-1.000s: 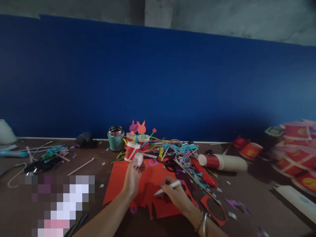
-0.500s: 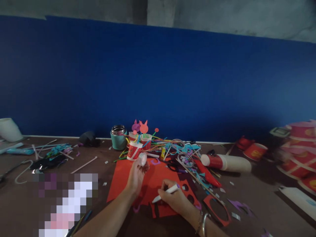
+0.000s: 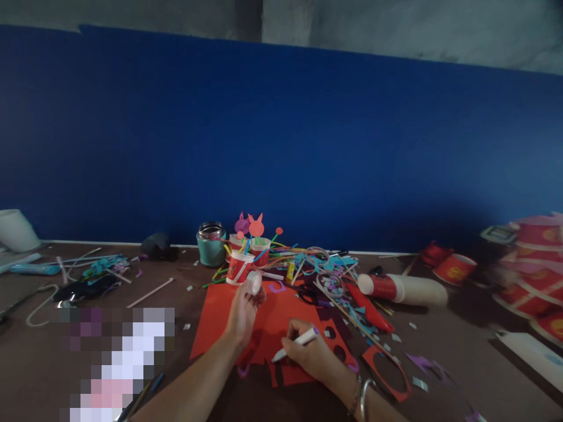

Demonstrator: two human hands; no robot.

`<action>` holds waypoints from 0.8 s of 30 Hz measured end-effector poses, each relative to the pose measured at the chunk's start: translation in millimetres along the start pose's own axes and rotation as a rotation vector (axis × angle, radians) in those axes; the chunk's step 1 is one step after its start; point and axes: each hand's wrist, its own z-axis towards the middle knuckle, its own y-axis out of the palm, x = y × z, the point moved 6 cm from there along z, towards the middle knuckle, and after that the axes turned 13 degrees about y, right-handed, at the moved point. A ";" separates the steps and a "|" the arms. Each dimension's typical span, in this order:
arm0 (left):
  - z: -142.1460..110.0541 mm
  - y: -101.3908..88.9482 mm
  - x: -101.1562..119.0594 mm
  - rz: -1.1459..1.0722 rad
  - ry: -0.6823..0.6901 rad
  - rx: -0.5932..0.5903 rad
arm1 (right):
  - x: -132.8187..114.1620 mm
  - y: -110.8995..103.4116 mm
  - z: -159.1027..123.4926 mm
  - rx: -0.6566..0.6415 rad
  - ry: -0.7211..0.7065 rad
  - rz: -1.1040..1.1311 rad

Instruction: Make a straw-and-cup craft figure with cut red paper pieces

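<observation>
1. Blue boarding (image 3: pixel 281 135) is seen behind a brown table (image 3: pixel 444 331), which is strewn with craft scraps.
2. On the table, directly before the person, a sheet of red paper (image 3: pixel 217 313) is laid flat; its near edge has been cut into.
3. A white marker (image 3: pixel 309 336) with a purple end is gripped in the right hand (image 3: pixel 303 346), whose fingers are closed around it; its tip is pointed down at the paper's near edge, though whether paper is touched cannot be told.
4. A small white round object (image 3: pixel 254 283) is held up by the half-curled fingers of the left hand (image 3: pixel 244 313), above the paper's far part.
5. Just beyond it, a red-and-white cup (image 3: pixel 238 271) is set upright, with a teal jar (image 3: pixel 211 246) to its left.
6. Coloured straws (image 3: pixel 281 253) are heaped to its right.
7. Farther right, a stack of paper cups (image 3: pixel 420 290) is laid on its side, and a red paper ring (image 3: pixel 407 384) is placed nearer.
</observation>
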 end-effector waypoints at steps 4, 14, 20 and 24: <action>0.4 -1.0 -0.2 0.010 -0.006 0.013 | 0.4 1.1 0.0 -0.013 -0.001 0.036; -0.1 -0.5 0.8 0.002 0.004 0.005 | 1.7 0.1 0.3 0.024 -0.028 -0.011; -0.9 -1.2 0.6 0.010 0.009 -0.014 | -0.7 -2.1 -0.3 0.091 -0.036 -0.036; -1.4 -0.4 1.1 -0.001 0.002 -0.018 | -0.9 -4.4 -0.4 0.143 -0.034 -0.078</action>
